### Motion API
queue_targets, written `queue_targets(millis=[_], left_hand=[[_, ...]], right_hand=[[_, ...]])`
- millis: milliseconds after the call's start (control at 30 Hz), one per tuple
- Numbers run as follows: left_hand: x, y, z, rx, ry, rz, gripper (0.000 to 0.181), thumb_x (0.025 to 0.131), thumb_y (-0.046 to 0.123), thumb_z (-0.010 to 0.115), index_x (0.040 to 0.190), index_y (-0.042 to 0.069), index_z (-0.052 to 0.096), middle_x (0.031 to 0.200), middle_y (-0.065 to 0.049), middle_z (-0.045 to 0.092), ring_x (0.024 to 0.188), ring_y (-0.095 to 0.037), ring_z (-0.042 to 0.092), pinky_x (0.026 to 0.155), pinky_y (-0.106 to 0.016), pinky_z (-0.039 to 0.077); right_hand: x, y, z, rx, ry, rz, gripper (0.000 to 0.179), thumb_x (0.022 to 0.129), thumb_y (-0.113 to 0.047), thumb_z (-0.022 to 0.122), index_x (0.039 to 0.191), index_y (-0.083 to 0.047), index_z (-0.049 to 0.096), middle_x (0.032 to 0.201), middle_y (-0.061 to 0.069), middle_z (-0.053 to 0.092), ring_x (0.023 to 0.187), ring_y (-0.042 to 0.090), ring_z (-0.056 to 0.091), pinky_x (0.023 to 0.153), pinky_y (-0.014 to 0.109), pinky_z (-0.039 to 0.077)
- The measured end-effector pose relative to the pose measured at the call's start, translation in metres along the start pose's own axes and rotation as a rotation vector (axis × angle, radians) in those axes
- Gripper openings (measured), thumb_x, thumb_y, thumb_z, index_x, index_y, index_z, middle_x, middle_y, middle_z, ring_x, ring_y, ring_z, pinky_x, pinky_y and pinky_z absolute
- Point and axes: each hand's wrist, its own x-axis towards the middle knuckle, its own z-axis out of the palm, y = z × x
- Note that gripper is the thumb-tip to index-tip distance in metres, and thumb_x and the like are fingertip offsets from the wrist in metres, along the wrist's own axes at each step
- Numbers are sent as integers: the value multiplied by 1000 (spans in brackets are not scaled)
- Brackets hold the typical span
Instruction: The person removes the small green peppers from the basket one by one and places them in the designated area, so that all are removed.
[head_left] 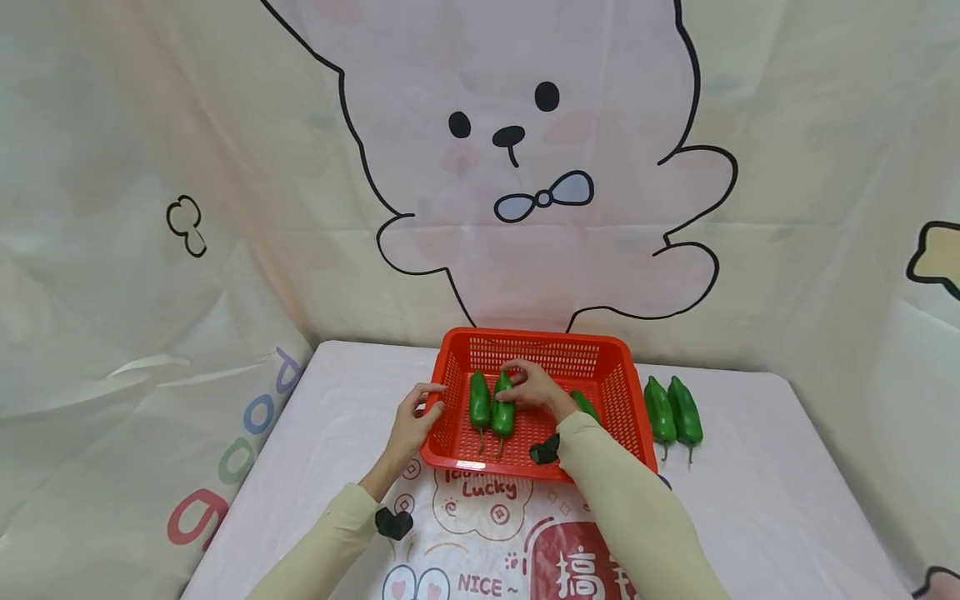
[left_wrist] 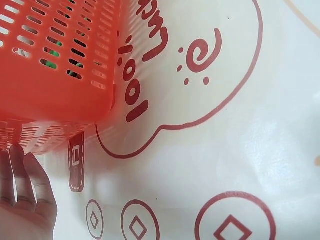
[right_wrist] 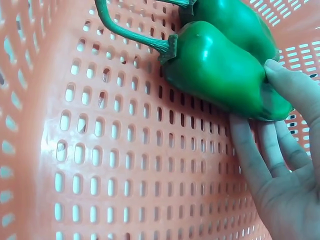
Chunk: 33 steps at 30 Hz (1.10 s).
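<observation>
One rectangular red plastic basket with perforated walls, set on a table under a white printed cover; one glossy green pepper with a long green stem, lying inside the basket left of centre, stem toward the near side, its far end grasped by the right hand, thumb on one side and fingers on the other; one second green pepper, inside the basket just beside the grasped one, to its left, stem likewise toward the near side; one third green pepper, toward the basket's right side, partly hidden by the right wrist; one pair of green peppers, side by side on the table just right of the basket, stems toward the near edge; one left hand, fingers unclenched and extended, resting against the basket's left side; two pale cream sleeves, each bearing a small dark piece near the wrist; red lettering and motifs on the table's cover before the basket; one pale hanging backdrop behind, with a black-outlined pink animal figure wearing a blue bow
</observation>
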Motion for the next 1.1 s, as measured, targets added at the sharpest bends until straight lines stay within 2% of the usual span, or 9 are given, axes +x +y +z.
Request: queue_targets(millis=[233,400,700,800,1100], left_hand=[[-1,1,1,-4,-2,0,29,100,-3,57,128,-9,55,119,-37,54,98,-59,57,83,-66,52],[-2,2,3,5,12,-6,28,100,-2,57,128,-7,56,119,-35,54,99,-57,57,84,-67,52],[-1,3,4,-2,6,-14,29,100,-3,57,129,-6,57,118,-32,55,101,-59,54,84,-65,53],[-1,3,4,-1,7,-13,28,100,-3,57,128,-6,57,118,-32,55,100,-58,55,84,-64,53],[-4,4,2,13,12,-7,30,101,-2,57,131,-8,55,122,-35,53,106,-60,52,87,-68,49]], right_hand=[[-1,-1,-2,7,-3,-20,56,86,5,78,137,3,54,119,27,58,96,35,66,78,50,59],[-3,-4,-3,-2,13,-40,57,86,4,79,137,3,54,120,26,56,99,35,63,79,50,59],[-4,-1,-8,169,18,-8,62,87,8,76,143,3,49,124,31,58,98,34,68,80,51,59],[-4,-2,-12,189,31,-6,63,87,8,76,143,2,49,124,31,59,97,33,68,80,49,59],[-4,-27,-27,197,43,-39,64,90,2,76,147,-3,48,132,28,52,109,36,64,84,44,58]])
